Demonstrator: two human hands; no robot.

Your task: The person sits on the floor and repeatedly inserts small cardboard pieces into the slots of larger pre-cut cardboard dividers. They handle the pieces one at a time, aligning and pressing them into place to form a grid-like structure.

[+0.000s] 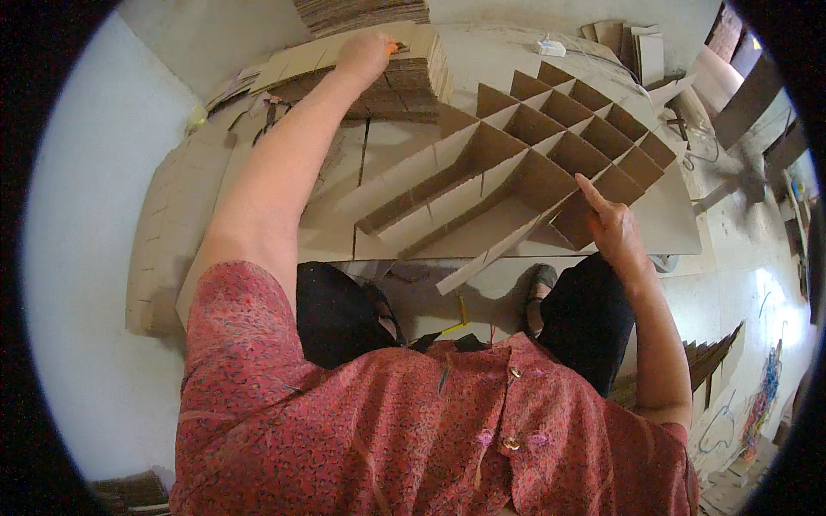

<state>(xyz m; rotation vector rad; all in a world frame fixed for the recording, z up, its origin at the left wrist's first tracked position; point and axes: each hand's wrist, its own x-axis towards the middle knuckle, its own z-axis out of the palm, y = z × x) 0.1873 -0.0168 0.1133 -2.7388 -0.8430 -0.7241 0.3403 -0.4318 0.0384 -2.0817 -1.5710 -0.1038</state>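
Observation:
A cardboard divider grid [542, 129] of interlocked slotted strips stands on the table, its cells formed at the upper right and its long strips reaching towards the lower left. My right hand [613, 226] is at the grid's near right side, index finger extended against a strip's edge. My left hand [366, 57] is over the top of a stack of slotted cardboard strips [400, 90] at the back. Something small and orange shows at its fingertips; whether the hand grips it or a strip cannot be told.
More cardboard stands stacked behind [361, 14]. Large slotted cardboard sheets [161, 219] lean at the left. A small white box [550, 46] with a cable sits at the back of the table. Upright cardboard pieces [645, 55] are at the back right, and coloured cords [761, 400] lie at the lower right.

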